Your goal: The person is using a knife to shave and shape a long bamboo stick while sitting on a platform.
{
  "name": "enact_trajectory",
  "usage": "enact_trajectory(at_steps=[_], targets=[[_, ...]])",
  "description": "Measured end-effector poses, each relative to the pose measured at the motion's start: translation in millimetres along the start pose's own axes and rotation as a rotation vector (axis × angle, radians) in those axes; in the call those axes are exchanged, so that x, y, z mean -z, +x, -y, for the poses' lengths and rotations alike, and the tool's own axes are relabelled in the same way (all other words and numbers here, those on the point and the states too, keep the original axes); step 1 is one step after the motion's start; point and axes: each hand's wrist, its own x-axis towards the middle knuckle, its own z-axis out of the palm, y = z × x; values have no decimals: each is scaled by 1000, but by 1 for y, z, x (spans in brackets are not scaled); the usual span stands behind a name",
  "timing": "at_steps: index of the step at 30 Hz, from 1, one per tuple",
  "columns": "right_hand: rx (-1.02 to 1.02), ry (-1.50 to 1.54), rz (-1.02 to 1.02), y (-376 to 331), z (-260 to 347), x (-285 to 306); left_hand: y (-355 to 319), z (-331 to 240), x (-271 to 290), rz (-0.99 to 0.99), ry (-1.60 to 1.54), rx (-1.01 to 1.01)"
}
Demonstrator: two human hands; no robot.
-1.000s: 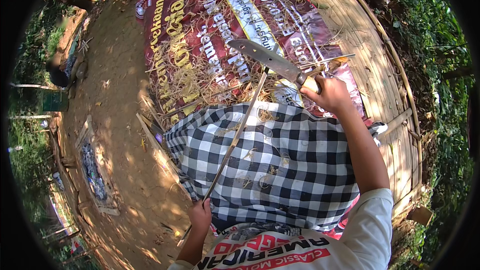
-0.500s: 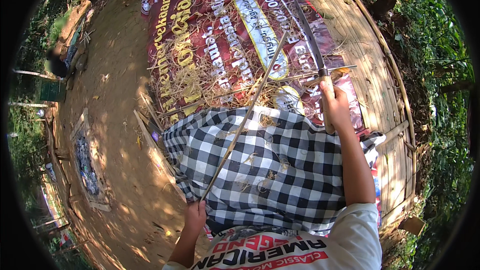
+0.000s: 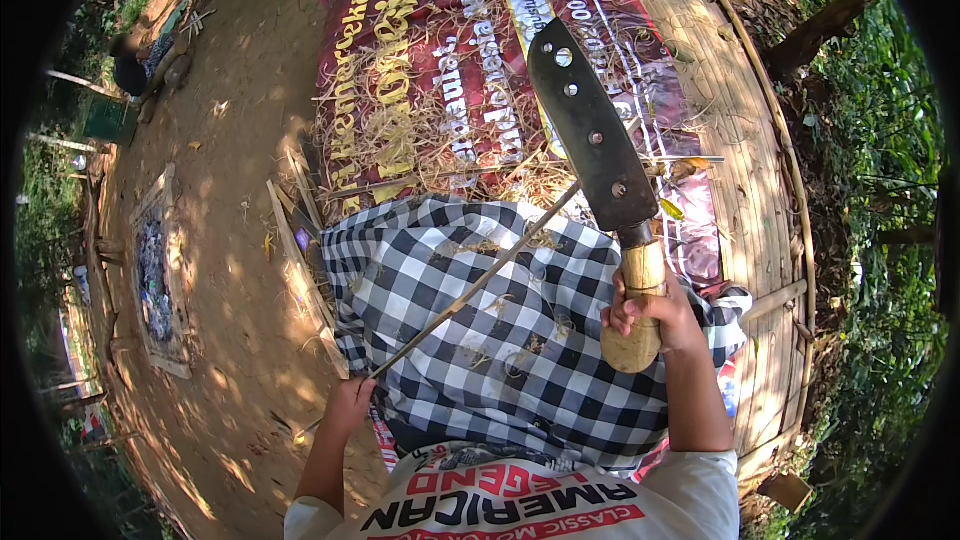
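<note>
My right hand [image 3: 650, 312] is wrapped round the pale wooden handle of a large knife [image 3: 592, 135]. Its broad dark blade has several round holes and points up and away, the flat face toward me. In my left hand [image 3: 350, 402], down at the left by my hip, is the near end of a long thin wooden stick [image 3: 470, 295]. The stick slants up to the right across my lap, and its far end passes behind the blade. A black-and-white checked cloth [image 3: 440, 260] covers my legs, with a few shavings on it.
Beyond my lap lies a dark red printed banner [image 3: 400, 70] strewn with thin curled shavings [image 3: 390, 155]. It rests on a slatted bamboo platform [image 3: 770, 270]. Bare earth [image 3: 240, 270] with a framed patch of rubble [image 3: 155, 285] is at left. A person [image 3: 128, 68] sits far left.
The knife has come nearer me and turned, so its blade now shows broad side on instead of edge on. My left hand has moved a little left and up with the stick.
</note>
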Motion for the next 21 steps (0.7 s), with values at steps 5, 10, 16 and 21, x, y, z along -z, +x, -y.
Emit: enact_trajectory(at_steps=[5,10,16,21], targets=[[-122,194,-110,-19,-31,3,1,14,-13,-16,-34,3],[-328,217,-20,-46,-56,-3,13,16,1,-37,-47,-66],[-91,242,-102,-39,-41,-6,26,34,-5,-26,44,-94],[-274,132,-168,-43,-69,-15,29,28,3,-92,66,-152]])
